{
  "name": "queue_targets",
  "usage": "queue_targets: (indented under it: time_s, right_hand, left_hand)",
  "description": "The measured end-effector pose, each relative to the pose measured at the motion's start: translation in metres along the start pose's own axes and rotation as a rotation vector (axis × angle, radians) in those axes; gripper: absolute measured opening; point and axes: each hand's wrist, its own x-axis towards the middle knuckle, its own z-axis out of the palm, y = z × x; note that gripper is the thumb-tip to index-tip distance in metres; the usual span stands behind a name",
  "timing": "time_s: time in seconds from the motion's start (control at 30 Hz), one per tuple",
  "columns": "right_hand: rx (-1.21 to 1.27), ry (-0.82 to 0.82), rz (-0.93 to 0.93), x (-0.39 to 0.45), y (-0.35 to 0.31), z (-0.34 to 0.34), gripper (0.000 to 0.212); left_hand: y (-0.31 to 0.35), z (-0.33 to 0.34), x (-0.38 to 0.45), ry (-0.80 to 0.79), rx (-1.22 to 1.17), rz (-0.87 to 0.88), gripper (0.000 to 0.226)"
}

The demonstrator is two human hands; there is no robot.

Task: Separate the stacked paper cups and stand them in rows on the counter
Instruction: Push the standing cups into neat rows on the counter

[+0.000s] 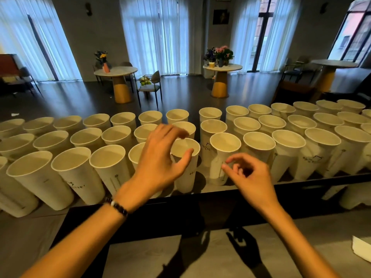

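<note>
Several white paper cups stand upright in three rows across the counter [301, 182]. My left hand [160, 159] arches over a front-row cup [185, 177] near the middle, with the thumb on its near rim and the fingertips at its far rim. The fingers are blurred. My right hand [249, 177] hovers just right of it, in front of the neighbouring cup [224, 149]. Its fingers are loosely curled and nothing is in them. No stack of cups is in view.
A black ledge [180, 213] runs along the counter's near edge, with a grey surface [152, 257] below it. A white stack of napkins [361, 249] lies at the lower right. Beyond the counter are round tables [116, 72], chairs and flower vases.
</note>
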Motion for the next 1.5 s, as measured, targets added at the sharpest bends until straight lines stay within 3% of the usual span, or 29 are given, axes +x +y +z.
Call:
queue_targets:
  time_s: [0.2, 0.27, 0.37, 0.43, 0.47, 0.57, 0.67, 0.77, 0.87, 0.97, 1.5]
  right_hand:
    - [0.053, 0.033, 0.189, -0.025, 0.055, 0.029, 0.012]
    - [0.022, 0.076, 0.274, -0.029, 0.073, 0.036, 0.018]
    - [-0.058, 0.101, 0.418, -0.033, 0.095, 0.043, 0.05]
    - [-0.095, 0.105, 0.467, -0.03, 0.105, 0.046, 0.057]
    - [-0.119, 0.105, 0.488, -0.026, 0.107, 0.047, 0.059]
    - [-0.207, 0.093, 0.533, -0.011, 0.109, 0.047, 0.106]
    - [-0.308, 0.071, 0.502, 0.004, 0.114, 0.045, 0.123]
    - [-0.39, 0.011, 0.461, 0.012, 0.108, 0.042, 0.109]
    - [-0.452, -0.013, 0.427, 0.019, 0.103, 0.042, 0.087]
    - [-0.482, -0.023, 0.42, 0.025, 0.106, 0.045, 0.077]
    - [-0.6, -0.038, 0.372, 0.012, 0.108, 0.04, 0.065]
  left_hand:
    - [0.024, 0.054, -0.056, 0.193, -0.19, -0.182, 0.026]
    - [0.029, 0.074, -0.078, 0.22, -0.297, -0.32, 0.023]
    - [0.029, 0.102, -0.11, 0.195, -0.48, -0.721, 0.031]
    - [0.021, 0.117, -0.119, 0.093, -0.41, -0.875, 0.052]
    - [0.017, 0.122, -0.12, 0.037, -0.37, -0.913, 0.065]
    - [0.011, 0.131, -0.112, -0.009, -0.287, -0.943, 0.088]
    - [0.005, 0.135, -0.1, 0.03, -0.173, -0.94, 0.079]
    - [0.002, 0.136, -0.09, 0.021, -0.06, -0.927, 0.067]
    - [0.0, 0.138, -0.081, -0.022, 0.018, -0.929, 0.066]
    - [-0.005, 0.139, -0.076, -0.034, 0.058, -0.938, 0.064]
    - [-0.014, 0.139, -0.081, -0.056, 0.053, -0.941, 0.061]
